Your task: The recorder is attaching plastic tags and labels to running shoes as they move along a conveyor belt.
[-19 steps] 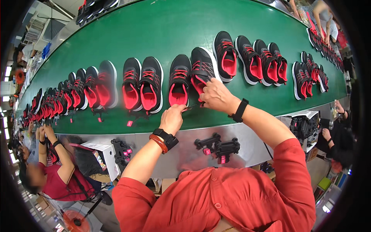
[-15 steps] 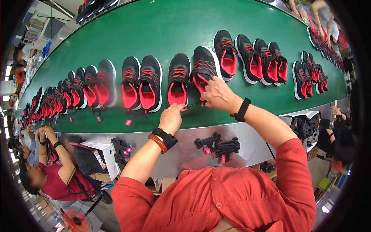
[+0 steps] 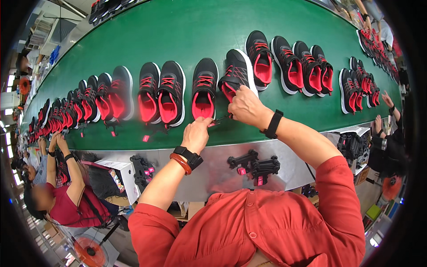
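Two black and red sneakers lie before me: a flat left sneaker and a tilted right sneaker with its white sole edge showing. My right hand is closed at the heel of the tilted one, its fingertips partly hidden. My left hand pinches a thin black piece just behind the flat sneaker's heel. That piece runs toward my right fingers, and its full shape is hidden. On the metal ledge near me lie black plastic shoe hangers with pink tags.
The green conveyor belt carries a long row of sneakers at left and more sneakers at right. A white box stands beside the ledge. A co-worker works at left; another person's arms reach in at right.
The tilted sneaker has leaned further, showing more of its sole edge. My hands stay close together at the heels. At right, another person's hands have come nearer the belt.
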Tool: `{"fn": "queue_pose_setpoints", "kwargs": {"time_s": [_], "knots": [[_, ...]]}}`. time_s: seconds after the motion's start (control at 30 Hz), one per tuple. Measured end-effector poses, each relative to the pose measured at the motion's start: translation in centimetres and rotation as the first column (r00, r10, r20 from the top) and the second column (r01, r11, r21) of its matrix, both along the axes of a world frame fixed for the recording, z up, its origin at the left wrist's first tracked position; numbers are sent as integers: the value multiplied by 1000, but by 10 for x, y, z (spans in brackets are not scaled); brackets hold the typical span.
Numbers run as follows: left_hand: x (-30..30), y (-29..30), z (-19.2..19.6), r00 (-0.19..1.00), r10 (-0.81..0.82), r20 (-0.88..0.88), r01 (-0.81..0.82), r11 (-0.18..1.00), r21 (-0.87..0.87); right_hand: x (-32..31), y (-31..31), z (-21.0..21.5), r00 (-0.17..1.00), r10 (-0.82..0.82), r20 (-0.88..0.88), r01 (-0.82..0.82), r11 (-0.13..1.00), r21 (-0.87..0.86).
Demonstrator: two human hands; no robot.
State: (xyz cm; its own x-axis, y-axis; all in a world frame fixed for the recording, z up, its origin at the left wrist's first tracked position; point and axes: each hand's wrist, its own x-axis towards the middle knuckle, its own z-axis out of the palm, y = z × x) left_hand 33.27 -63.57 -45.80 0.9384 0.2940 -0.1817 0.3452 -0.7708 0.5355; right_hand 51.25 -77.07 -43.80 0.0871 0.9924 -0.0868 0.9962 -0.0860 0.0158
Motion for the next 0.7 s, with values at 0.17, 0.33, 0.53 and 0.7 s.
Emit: {"fn": "queue_pose_setpoints", "kwargs": {"time_s": [0.17, 0.33, 0.53, 0.7], "knots": [[-4, 5, -12, 976, 74, 205, 6, 931, -364, -1, -1, -7, 999, 20, -40, -15, 993, 117], [4, -1, -22, 986, 1, 168, 44, 962, -268, 12, -31, -20, 965, -44, -257, 99, 974, 205], [26, -16, 4, 988, -124, -87, 127, 991, 32, 7, -69, -21, 901, -80, -426, 290, 842, 455], [27, -3, 26, 931, -264, -252, 288, 956, 62, -44, -127, -23, 894, 44, -445, -37, 999, 25]]}}
